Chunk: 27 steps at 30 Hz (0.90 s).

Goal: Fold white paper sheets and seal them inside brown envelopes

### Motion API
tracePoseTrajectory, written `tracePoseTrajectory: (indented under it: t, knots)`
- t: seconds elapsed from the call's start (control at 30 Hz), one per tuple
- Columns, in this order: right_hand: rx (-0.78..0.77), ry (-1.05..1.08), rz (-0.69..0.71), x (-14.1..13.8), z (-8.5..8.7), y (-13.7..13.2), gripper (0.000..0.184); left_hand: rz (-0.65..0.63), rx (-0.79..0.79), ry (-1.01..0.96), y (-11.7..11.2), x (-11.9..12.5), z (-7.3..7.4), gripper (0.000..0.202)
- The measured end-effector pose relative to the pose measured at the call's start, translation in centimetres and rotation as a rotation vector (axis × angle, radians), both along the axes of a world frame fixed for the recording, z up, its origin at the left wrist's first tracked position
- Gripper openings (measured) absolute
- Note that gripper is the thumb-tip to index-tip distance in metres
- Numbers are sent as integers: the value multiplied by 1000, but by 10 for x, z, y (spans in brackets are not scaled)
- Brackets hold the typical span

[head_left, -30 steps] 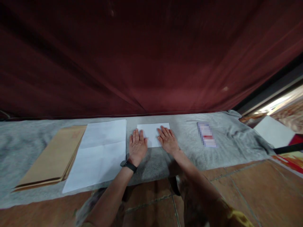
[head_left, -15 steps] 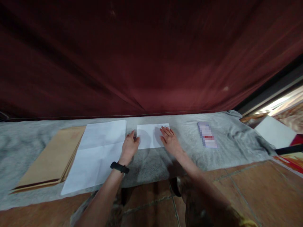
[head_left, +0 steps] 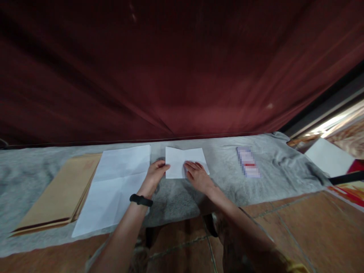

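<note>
A small white folded paper (head_left: 176, 157) lies in front of me on a grey cloth, its left part lifted along a crease near the middle. My left hand (head_left: 156, 171), with a black band on the wrist, pinches the paper's left edge between thumb and fingers. Flat on the paper's middle, close to the crease, rests my right hand (head_left: 197, 175) with its fingers stretched out. Left of my left hand lies a stack of larger white sheets (head_left: 113, 185) with fold creases.
Brown paper envelopes (head_left: 57, 193) are stacked at the far left. A blurred purplish strip (head_left: 248, 163) lies to the right on the grey cloth (head_left: 281, 167). Behind hangs a dark red curtain (head_left: 182, 76). Tiled floor (head_left: 301, 223) shows below the cloth's front edge.
My left hand has taken hold of the paper's left edge and raised that side. My right hand has slid left from the right edge to the middle.
</note>
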State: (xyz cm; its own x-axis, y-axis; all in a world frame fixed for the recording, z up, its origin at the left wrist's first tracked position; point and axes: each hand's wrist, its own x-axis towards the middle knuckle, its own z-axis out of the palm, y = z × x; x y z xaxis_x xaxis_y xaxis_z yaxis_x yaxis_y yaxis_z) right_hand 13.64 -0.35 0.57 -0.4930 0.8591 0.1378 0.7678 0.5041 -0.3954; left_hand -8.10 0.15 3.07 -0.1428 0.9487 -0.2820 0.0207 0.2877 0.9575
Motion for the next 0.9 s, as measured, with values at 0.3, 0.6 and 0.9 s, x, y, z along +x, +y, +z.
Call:
tracePoseTrajectory:
  t: [0.3,0.6,0.9]
  knots:
    - [-239,454,-242,5,-2,11,42,33,84,-273,2,31,10,51]
    - [-648,947,-577,30,6,36,57,-142,186,-74,-5,60,-3,46]
    - [-673,1007,-637,44,11,40,46,-300,410,401,-3,69,-20,33]
